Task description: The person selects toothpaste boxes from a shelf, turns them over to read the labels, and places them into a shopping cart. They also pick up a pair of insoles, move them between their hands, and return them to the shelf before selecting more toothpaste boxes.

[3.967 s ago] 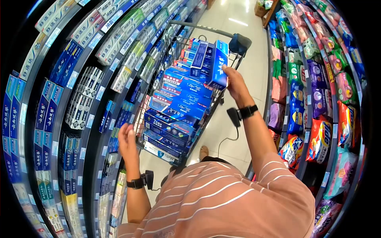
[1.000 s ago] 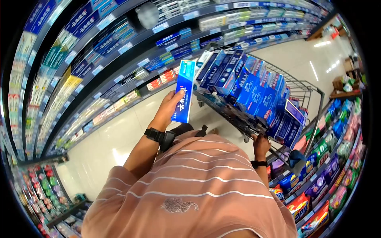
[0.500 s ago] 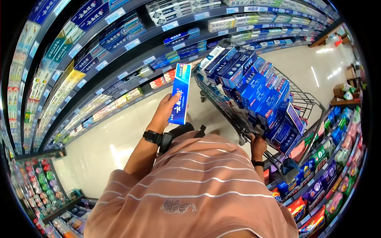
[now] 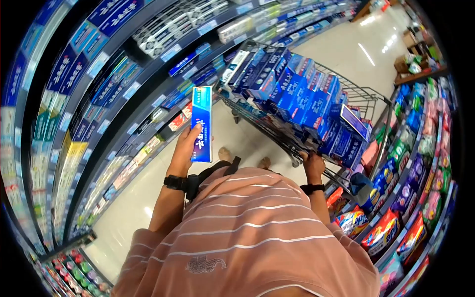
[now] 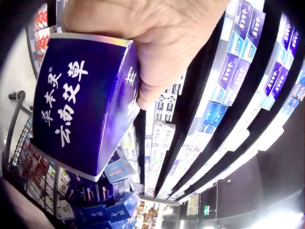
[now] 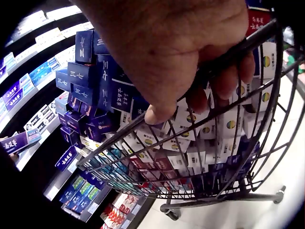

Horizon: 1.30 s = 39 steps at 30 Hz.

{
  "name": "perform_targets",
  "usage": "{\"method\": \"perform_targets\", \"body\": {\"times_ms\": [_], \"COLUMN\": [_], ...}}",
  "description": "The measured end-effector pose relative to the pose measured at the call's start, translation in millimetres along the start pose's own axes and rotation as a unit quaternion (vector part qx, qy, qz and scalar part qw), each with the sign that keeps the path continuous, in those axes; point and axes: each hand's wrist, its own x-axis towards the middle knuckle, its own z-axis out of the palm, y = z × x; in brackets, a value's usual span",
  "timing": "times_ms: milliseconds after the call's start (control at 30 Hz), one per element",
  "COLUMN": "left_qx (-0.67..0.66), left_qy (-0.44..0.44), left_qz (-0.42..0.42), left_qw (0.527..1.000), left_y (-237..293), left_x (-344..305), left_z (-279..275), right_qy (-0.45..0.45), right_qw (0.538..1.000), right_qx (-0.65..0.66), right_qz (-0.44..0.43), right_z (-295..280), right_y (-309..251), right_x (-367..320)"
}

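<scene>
My left hand (image 4: 184, 147) grips a long blue toothpaste box (image 4: 202, 126) near its lower end, holding it in front of the shelves. In the left wrist view, the box's dark blue end (image 5: 62, 102) faces the camera, and the thumb lies along its side. My right hand (image 4: 313, 167) holds the top rail of a shopping cart (image 4: 368, 93), its fingers curled around the bar in the right wrist view. Blue toothpaste boxes (image 4: 297, 99) fill the cart in a heap. A framed flat item (image 4: 354, 121) leans on the heap at the near right.
Shelves of toothpaste (image 4: 111, 94) curve along the left and back. Packs of laundry detergent (image 4: 381, 232) line the right shelf, close to the cart's side. A dark blue bundle (image 4: 361, 184) hangs at the cart's near right corner. Pale tiled floor (image 4: 123, 222) lies between the shelves.
Four seconds ago my right hand held a blue box over the cart and my left was free. Now my left holds a box and my right grips the rail. The head view has turned.
</scene>
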Motion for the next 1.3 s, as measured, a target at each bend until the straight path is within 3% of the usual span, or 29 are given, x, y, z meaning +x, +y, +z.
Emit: {"method": "perform_targets", "body": {"times_ms": [400, 700, 1300], "left_qx": [0.043, 0.072, 0.125], "left_qy": [-0.027, -0.059, -0.099], "left_qz": [-0.011, -0.027, 0.014], "left_qw": [0.999, 0.995, 0.987], "left_y": [24, 38, 35], "left_x": [34, 50, 79], "left_z": [-12, -23, -53], "right_qy": [0.039, -0.024, -0.028], "right_qw": [0.999, 0.995, 0.995], "right_qx": [0.014, 0.029, 0.025], "right_qz": [0.033, 0.091, 0.093], "right_z": [0, -8, -15], "right_y": [-33, -52, -77], "right_x": [1, 10, 32]}}
